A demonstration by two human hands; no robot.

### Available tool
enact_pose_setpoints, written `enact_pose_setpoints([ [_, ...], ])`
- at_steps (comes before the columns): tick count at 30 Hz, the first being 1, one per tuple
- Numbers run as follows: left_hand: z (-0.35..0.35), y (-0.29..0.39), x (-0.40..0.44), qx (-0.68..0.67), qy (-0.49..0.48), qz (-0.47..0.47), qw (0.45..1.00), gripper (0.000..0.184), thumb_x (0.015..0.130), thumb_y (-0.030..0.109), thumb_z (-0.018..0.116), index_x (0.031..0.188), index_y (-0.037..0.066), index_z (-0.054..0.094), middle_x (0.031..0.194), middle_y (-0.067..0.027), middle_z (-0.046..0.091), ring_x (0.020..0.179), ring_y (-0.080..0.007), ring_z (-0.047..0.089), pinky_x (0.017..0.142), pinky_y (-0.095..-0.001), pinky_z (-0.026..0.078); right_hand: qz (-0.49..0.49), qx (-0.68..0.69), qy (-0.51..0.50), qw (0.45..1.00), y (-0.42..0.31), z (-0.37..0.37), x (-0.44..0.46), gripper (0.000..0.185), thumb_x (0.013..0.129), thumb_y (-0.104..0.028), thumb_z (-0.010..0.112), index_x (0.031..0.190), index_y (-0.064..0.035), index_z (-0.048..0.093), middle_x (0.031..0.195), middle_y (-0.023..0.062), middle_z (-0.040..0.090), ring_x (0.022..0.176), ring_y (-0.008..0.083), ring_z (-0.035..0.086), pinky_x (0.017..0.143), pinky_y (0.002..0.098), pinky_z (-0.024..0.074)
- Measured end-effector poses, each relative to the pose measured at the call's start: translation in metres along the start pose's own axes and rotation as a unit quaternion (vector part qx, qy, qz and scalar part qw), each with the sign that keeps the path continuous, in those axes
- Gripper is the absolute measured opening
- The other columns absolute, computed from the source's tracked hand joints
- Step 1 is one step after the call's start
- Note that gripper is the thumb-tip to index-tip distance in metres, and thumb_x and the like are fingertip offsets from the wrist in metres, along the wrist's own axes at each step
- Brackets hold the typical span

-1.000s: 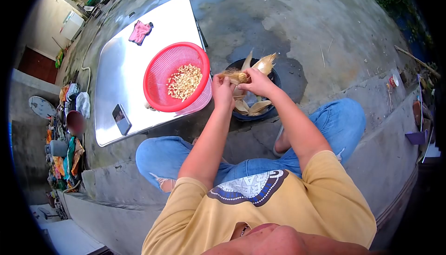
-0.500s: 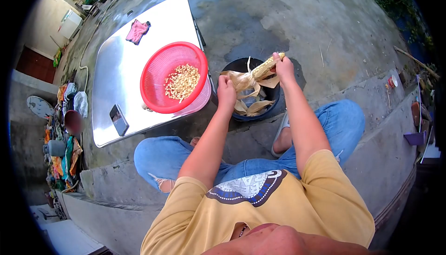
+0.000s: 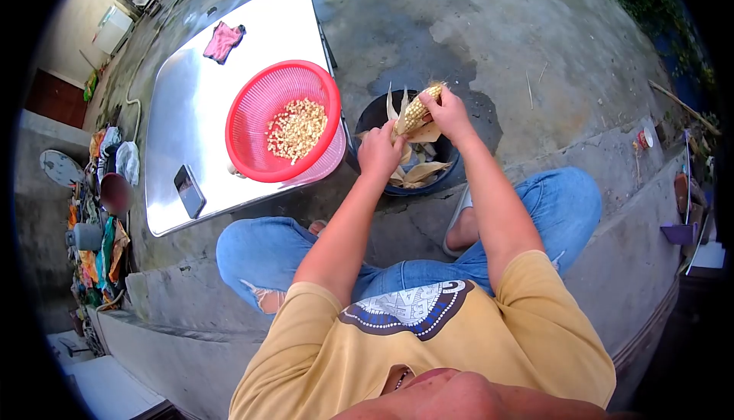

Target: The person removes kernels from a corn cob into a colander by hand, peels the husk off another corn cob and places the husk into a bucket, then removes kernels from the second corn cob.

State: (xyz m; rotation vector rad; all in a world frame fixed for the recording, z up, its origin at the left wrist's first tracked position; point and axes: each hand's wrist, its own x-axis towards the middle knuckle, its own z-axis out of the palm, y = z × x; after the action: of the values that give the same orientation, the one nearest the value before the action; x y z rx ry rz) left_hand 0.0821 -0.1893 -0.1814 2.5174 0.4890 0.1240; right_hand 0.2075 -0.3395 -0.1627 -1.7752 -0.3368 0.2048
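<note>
An ear of corn with pale kernels is held over a dark bucket. My right hand grips its upper end, fingers wrapped round it. Lower down, my left hand is closed on the dry corn husk at the base of the ear. Some husk leaves stick up beside the kernels. Inside the bucket lie loose husks. To the left, a red plastic basket holds loose corn kernels.
The basket stands on a shiny metal table, along with a pink cloth and a phone. A concrete step lies to the right. Assorted clothes and plastic things are heaped at far left.
My hands have come closer together. The ear is tilted more upright, and my left hand has shifted up to its base. My right hand has moved slightly left.
</note>
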Motion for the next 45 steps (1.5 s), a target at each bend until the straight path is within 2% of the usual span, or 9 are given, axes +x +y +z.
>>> enact_pose_setpoints([
  [6,0.009,-0.011,0.010,0.085,-0.023,0.067,0.994,0.036,0.086,0.041,0.072,0.104,0.010,0.071,0.095,-0.0136,0.070,0.095,-0.0352,0.068,0.079,-0.0485,0.055,0.024,-0.071,-0.001,0.997,-0.005,0.008,-0.006,0.045,0.094,-0.040,0.068,0.097,0.0045,0.060,0.090,0.0208,0.070,0.077,0.0295,0.074,0.065,0.0390,0.0575],
  [12,0.021,-0.014,0.012,0.067,-0.049,0.029,0.996,0.034,0.085,0.040,0.073,0.090,0.006,0.074,0.091,-0.0163,0.074,0.087,-0.0349,0.072,0.075,-0.0490,0.057,-0.129,-0.241,0.054,0.960,-0.011,0.033,-0.024,0.045,0.094,-0.040,0.065,0.102,0.0035,0.056,0.091,0.0284,0.066,0.090,0.0481,0.064,0.079,0.0526,0.0515],
  [20,0.027,-0.021,0.017,0.024,-0.046,-0.043,0.998,0.030,0.083,0.036,0.070,0.092,0.007,0.072,0.092,-0.0130,0.074,0.091,-0.0367,0.070,0.078,-0.0492,0.054,-0.278,-0.254,0.042,0.926,-0.024,0.047,-0.045,0.038,0.092,-0.033,0.069,0.105,0.0008,0.057,0.098,0.0233,0.067,0.092,0.0452,0.063,0.081,0.0506,0.0506],
  [26,0.019,-0.022,0.011,0.016,0.048,0.109,0.993,0.026,0.079,0.023,0.075,0.099,0.010,0.067,0.097,-0.0099,0.066,0.097,-0.0336,0.061,0.085,-0.0464,0.051,0.106,-0.038,0.123,0.986,0.040,0.018,0.001,0.051,0.101,-0.041,0.058,0.108,0.0097,0.058,0.099,0.0267,0.069,0.088,0.0391,0.071,0.072,0.0460,0.0553],
  [34,0.033,-0.017,0.004,0.038,0.079,0.230,0.969,0.019,0.077,0.022,0.078,0.088,0.008,0.070,0.089,-0.0099,0.067,0.091,-0.0319,0.063,0.081,-0.0440,0.053,0.208,0.096,0.053,0.972,0.031,-0.007,0.005,0.041,0.103,-0.037,0.057,0.106,0.0044,0.058,0.096,0.0116,0.064,0.077,0.0203,0.068,0.062,0.0358,0.0596],
  [38,0.035,-0.038,0.005,0.051,-0.002,0.124,0.991,0.057,0.079,0.031,0.081,0.129,0.010,0.063,0.117,-0.0137,0.063,0.110,-0.0347,0.058,0.092,-0.0447,0.051,0.139,0.169,0.145,0.965,0.009,-0.022,0.008,0.039,0.104,-0.040,0.056,0.107,-0.0013,0.056,0.097,0.0078,0.063,0.082,0.0185,0.068,0.067,0.0347,0.0617],
  [39,0.028,-0.034,-0.001,0.076,-0.087,0.087,0.990,0.087,0.079,0.038,0.083,0.152,0.013,0.043,0.141,-0.0174,0.051,0.126,-0.0388,0.051,0.101,-0.0450,0.048,0.122,0.186,0.157,0.962,0.005,-0.028,0.009,0.039,0.104,-0.040,0.056,0.107,-0.0015,0.056,0.097,0.0077,0.063,0.082,0.0185,0.068,0.067,0.0346,0.0617],
  [43,0.005,-0.006,-0.014,0.263,-0.121,0.002,0.957,0.097,0.078,0.038,0.085,0.157,0.013,0.035,0.161,-0.0198,0.034,0.144,-0.0393,0.040,0.110,-0.0444,0.044,0.105,0.177,0.168,0.964,0.000,-0.039,0.013,0.038,0.104,-0.040,0.057,0.110,-0.0021,0.056,0.097,0.0070,0.063,0.082,0.0177,0.068,0.070,0.0339,0.0616],
  [45,0.003,-0.004,0.006,0.112,-0.113,0.036,0.987,0.098,0.079,0.038,0.085,0.157,0.010,0.033,0.159,-0.0193,0.039,0.140,-0.0368,0.047,0.109,-0.0451,0.044,0.104,0.154,0.153,0.970,-0.012,-0.040,0.009,0.038,0.104,-0.040,0.057,0.110,-0.0024,0.057,0.096,0.0067,0.063,0.082,0.0171,0.068,0.070,0.0334,0.0612],
])
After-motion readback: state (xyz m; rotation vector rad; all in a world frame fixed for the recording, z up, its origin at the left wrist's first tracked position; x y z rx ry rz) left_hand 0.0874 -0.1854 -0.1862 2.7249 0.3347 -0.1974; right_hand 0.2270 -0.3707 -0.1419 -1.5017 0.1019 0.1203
